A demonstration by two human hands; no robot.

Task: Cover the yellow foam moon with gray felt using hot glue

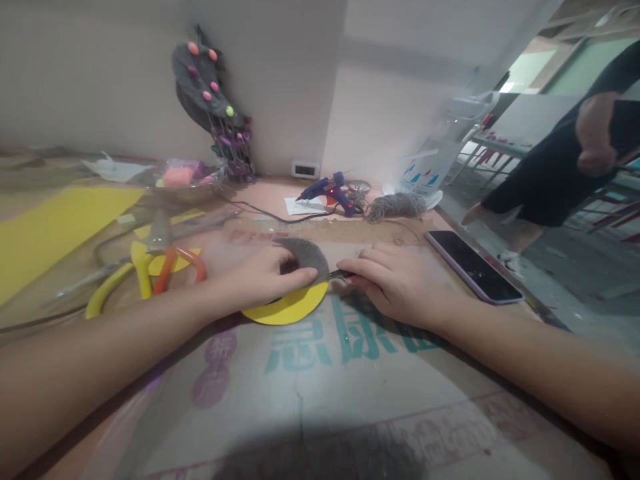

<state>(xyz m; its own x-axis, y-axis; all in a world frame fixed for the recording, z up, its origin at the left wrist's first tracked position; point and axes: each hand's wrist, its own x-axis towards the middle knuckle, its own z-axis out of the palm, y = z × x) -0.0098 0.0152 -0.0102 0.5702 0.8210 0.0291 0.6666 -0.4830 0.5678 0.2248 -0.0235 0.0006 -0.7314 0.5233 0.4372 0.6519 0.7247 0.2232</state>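
My left hand (267,270) is closed on a curved piece, thumb on top and fingers behind it. This piece has a grey, yarn-like crescent band (311,259) along its far side and a bare yellow card part (295,308) along its near side. At its right edge, my right hand (400,283) pinches a small dark pointed tool (341,274), whose tip meets the grey band. The exact kind of tool is too small to make out. Both forearms rest over a printed cardboard sheet (345,400).
Behind my hands lie a blue glue gun (327,192), grey yarn (397,207) and a small clock (305,169). Orange-handled scissors (163,270) and yellow card (65,227) are left, a phone (475,267) right. A decorated grey crescent (203,87) hangs behind. One person (565,153) stands right.
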